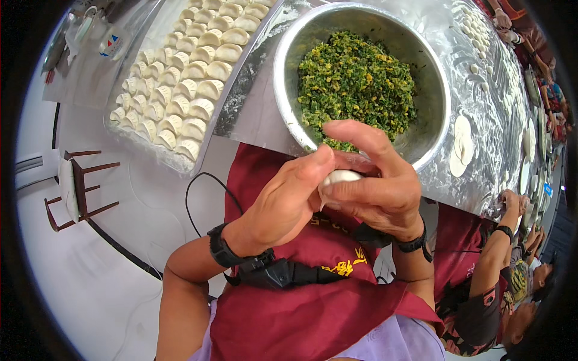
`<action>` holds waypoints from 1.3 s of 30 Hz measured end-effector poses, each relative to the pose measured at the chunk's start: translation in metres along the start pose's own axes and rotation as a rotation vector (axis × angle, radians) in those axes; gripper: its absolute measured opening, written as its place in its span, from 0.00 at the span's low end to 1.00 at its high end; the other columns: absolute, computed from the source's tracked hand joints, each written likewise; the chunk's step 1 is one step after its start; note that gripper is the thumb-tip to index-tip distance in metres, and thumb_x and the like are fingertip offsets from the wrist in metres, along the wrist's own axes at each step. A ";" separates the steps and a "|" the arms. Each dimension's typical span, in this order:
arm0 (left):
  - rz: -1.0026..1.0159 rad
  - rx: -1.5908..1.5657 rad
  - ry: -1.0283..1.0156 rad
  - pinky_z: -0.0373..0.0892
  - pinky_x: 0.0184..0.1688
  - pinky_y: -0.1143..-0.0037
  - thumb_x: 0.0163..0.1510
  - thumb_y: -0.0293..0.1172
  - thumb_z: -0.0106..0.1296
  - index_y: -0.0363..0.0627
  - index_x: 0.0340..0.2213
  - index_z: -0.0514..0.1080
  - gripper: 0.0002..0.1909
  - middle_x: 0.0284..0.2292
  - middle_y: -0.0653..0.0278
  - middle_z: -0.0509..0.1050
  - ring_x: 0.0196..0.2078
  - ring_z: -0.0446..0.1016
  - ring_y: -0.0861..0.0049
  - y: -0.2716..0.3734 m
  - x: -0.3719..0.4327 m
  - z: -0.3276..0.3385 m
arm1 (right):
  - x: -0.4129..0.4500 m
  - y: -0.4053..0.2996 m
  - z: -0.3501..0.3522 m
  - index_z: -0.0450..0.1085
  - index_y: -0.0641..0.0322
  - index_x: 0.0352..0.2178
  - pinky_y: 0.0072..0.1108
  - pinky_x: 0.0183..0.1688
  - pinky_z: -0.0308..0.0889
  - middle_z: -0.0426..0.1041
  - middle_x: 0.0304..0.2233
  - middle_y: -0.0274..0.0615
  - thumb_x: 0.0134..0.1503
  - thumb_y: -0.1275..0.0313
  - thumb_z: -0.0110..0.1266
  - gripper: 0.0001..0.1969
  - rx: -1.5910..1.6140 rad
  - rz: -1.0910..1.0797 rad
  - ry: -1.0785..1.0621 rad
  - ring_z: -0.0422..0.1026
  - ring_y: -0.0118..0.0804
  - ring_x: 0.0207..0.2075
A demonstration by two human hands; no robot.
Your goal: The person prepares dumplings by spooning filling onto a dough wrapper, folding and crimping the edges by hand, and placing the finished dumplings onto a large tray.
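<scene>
Both hands meet in front of my dark red apron, at the near rim of a steel bowl. Between them is a white dough dumpling, partly hidden by the fingers. My left hand presses it from the left with thumb and fingers. From the right, my right hand curls around it, index finger raised and bent over the bowl's edge. Chopped green and yellow filling lies in the bowl. Rows of pleated dumplings fill a floured tray at the upper left.
The tray's edge lies left of the bowl. Overlapping dough wrappers and small dough pieces lie on the floured steel table. Co-workers stand along the right; one's forearm reaches the table. A wooden chair stands at left.
</scene>
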State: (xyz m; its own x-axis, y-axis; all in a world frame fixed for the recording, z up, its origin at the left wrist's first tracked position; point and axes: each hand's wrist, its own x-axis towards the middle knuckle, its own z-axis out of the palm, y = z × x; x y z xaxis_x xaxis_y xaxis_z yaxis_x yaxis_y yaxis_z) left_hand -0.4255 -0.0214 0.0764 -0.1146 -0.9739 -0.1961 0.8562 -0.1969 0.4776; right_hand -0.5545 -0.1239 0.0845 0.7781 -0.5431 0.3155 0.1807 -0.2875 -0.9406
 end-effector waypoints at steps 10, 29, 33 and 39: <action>0.014 0.265 0.134 0.58 0.32 0.85 0.62 0.47 0.33 0.33 0.53 0.57 0.29 0.36 0.70 0.66 0.31 0.62 0.90 -0.004 -0.003 -0.004 | 0.003 0.000 -0.001 0.74 0.60 0.25 0.30 0.47 0.64 0.68 0.47 0.49 0.38 0.77 0.63 0.08 -0.261 -0.127 -0.076 0.65 0.48 0.49; -0.103 0.132 0.018 0.62 0.55 0.68 0.61 0.54 0.31 0.30 0.57 0.48 0.37 0.53 0.53 0.59 0.54 0.63 0.69 0.002 -0.008 -0.001 | 0.000 0.007 -0.003 0.73 0.64 0.25 0.31 0.46 0.65 0.68 0.46 0.50 0.38 0.76 0.63 0.09 -0.226 -0.138 -0.104 0.66 0.49 0.48; -0.103 0.140 0.060 0.62 0.55 0.69 0.61 0.55 0.30 0.30 0.57 0.48 0.38 0.52 0.53 0.61 0.54 0.63 0.69 0.002 -0.007 0.001 | 0.002 0.007 -0.008 0.73 0.64 0.25 0.29 0.44 0.67 0.67 0.46 0.50 0.39 0.77 0.62 0.08 -0.208 -0.165 -0.117 0.64 0.49 0.49; -0.135 0.257 0.056 0.61 0.55 0.72 0.60 0.56 0.28 0.28 0.57 0.49 0.39 0.52 0.52 0.62 0.53 0.64 0.68 0.004 -0.007 -0.002 | 0.000 0.012 -0.008 0.73 0.63 0.25 0.32 0.47 0.64 0.67 0.47 0.49 0.41 0.75 0.63 0.08 -0.118 -0.120 -0.098 0.65 0.48 0.49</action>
State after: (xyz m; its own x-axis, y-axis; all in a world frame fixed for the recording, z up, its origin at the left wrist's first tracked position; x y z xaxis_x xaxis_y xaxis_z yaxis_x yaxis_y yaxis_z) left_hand -0.4205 -0.0148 0.0776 -0.1847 -0.9304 -0.3166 0.6784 -0.3537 0.6439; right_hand -0.5573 -0.1331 0.0743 0.8111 -0.4216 0.4054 0.2083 -0.4394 -0.8738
